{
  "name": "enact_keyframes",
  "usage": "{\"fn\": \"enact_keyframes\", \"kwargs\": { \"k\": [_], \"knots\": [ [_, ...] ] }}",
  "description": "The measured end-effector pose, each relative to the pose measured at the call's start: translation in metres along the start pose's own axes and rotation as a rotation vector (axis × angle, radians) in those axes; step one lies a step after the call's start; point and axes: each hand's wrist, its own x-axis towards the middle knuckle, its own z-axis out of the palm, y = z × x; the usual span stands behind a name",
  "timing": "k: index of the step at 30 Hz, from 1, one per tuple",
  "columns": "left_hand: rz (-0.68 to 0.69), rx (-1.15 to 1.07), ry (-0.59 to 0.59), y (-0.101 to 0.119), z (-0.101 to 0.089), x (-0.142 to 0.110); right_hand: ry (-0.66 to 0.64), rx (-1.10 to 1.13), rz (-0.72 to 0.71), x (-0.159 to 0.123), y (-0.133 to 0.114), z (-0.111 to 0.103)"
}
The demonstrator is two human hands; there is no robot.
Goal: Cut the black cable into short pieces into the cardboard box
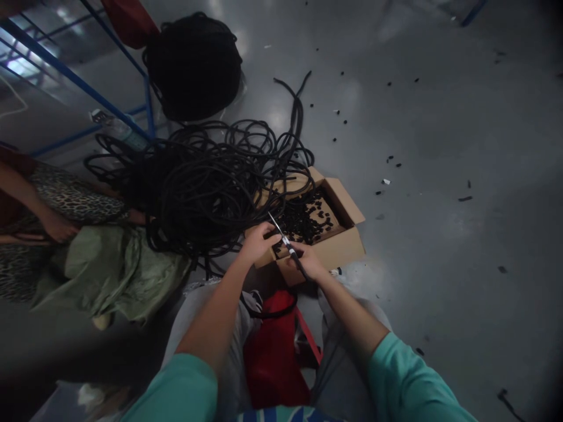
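The person's right hand [310, 262] is closed around the black handles of a pair of silver-bladed scissors [290, 246], held above the near left part of an open brown cardboard box [341, 248]. The long axis of the scissors runs diagonally: the blade tips point forward and to the left, towards a large tangled heap of thin black flexible tubing [204, 181], and the handles slant back to the right, into the palm. The left hand [258, 243] is beside the blades, its fingers bent and its thumb reaching towards them; whether it grips a strand cannot be told.

Many short black cut pieces [308, 221] lie in the box, which sits on the smooth grey floor [435, 234], its flaps folded outward. The heap reaches the box's left side, some strands crossing its rim. Beyond the heap stands a bulky round black bundle [193, 67], near a blue metal frame [74, 76]. To the left, another person's hand [59, 227] is at a crumpled green sheet [118, 264].
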Motion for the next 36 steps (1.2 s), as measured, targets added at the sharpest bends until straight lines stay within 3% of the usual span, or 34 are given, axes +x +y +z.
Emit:
{"fn": "enact_keyframes", "kwargs": {
  "k": [5, 11, 18, 21, 25, 30, 36],
  "knots": [
    [0.000, 0.272, 0.035, -0.002, 0.002, 0.000, -0.107, 0.066, 0.049, -0.002, -0.002, -0.004],
    [-0.039, 0.299, 0.051, 0.003, 0.001, 0.001, -0.166, 0.063, 0.052, 0.000, 0.003, -0.009],
    [-0.025, 0.061, -0.117, 0.006, 0.000, -0.001, -0.134, -0.002, 0.024, 0.000, 0.008, -0.009],
    [-0.072, -0.079, -0.194, 0.008, -0.001, -0.002, -0.129, -0.038, -0.005, 0.000, 0.010, -0.010],
    [-0.175, -0.272, -0.213, 0.010, -0.003, -0.003, -0.076, -0.075, -0.075, 0.001, 0.010, -0.009],
    [-0.201, -0.325, -0.167, 0.009, -0.003, -0.002, -0.062, -0.087, -0.075, 0.001, 0.006, -0.004],
    [0.008, -0.106, 0.039, 0.005, 0.000, -0.001, 0.027, -0.137, -0.031, -0.001, -0.002, -0.005]
  ]
}}
